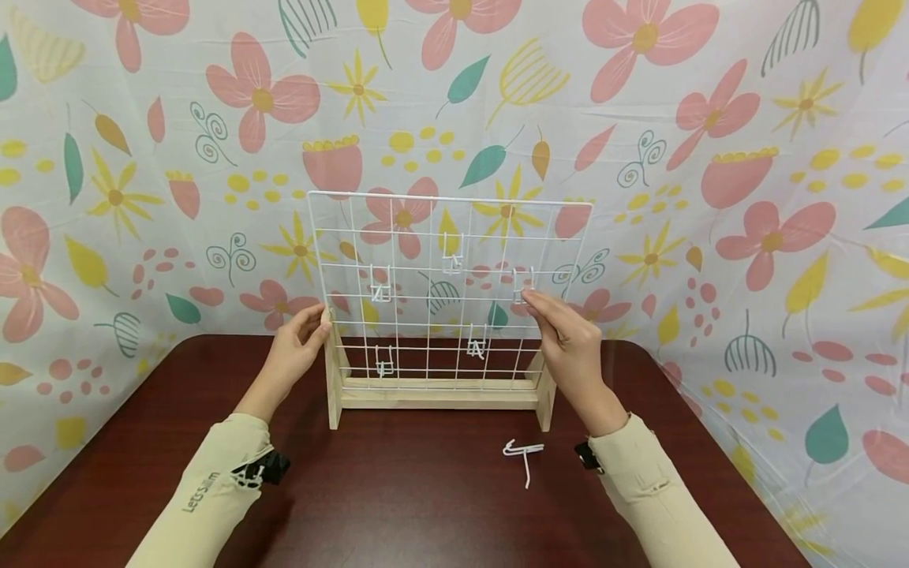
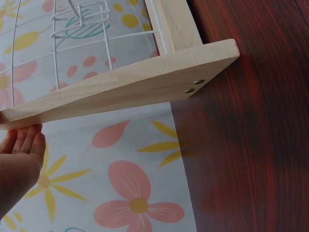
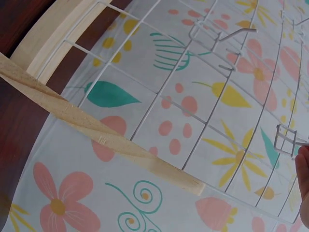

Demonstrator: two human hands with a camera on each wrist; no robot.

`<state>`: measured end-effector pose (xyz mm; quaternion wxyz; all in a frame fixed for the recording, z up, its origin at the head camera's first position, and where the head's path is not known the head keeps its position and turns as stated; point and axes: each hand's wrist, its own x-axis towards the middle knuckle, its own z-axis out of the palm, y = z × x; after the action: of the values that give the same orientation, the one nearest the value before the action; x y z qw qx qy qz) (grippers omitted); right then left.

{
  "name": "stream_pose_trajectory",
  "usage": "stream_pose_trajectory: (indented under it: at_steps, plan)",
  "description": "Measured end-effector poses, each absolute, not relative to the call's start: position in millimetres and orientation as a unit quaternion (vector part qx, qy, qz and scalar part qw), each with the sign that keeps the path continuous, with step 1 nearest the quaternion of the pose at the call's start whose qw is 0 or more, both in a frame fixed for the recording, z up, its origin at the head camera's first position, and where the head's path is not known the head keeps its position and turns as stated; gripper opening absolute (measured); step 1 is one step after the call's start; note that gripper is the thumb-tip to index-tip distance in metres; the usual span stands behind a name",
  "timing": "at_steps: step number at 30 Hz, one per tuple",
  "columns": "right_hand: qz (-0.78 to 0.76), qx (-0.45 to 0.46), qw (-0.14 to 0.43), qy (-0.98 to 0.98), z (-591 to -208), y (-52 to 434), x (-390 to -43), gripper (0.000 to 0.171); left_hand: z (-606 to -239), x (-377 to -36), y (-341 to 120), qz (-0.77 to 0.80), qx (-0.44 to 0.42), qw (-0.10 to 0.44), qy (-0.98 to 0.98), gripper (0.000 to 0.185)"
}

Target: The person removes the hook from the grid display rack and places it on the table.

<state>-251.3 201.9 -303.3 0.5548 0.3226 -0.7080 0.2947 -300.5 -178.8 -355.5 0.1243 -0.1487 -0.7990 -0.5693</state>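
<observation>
2 hands (image 1: pixel 577 347) at a grid (image 1: pixel 450 198) holding 5 hooks (image 1: pixel 382 293)

From my head, one camera looks forward and down from farthest back, taking in my left grip (image 1: pixel 294 351), my right grip (image 1: pixel 571 347), the whole wire grid (image 1: pixel 430 298) and much of the tabletop (image 1: pixel 398 489). My left wrist's view, close and turned sideways, faces the left side panel (image 2: pixel 116 89) from outside; my right wrist's, also near and tilted, looks through the grid past the right side panel (image 3: pixel 96 133). All three share the floral cloth (image 1: pixel 426 110).
</observation>
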Motion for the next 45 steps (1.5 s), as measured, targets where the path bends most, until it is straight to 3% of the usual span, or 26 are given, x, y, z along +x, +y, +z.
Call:
stream_pose_trajectory:
  at_steps: [32,45]
  plan:
    - [0.257,0.376,0.521,-0.722,-319.7,203.6,-227.1,0.047,-354.1,-299.6,-179.8,-0.567,-0.149,0.115,-0.802,0.049]
    - [0.263,0.406,0.504,-0.715,-328.5,201.3,-221.9,0.021,-356.0,-301.0,-179.8,-0.571,-0.153,0.120,-0.797,0.048]
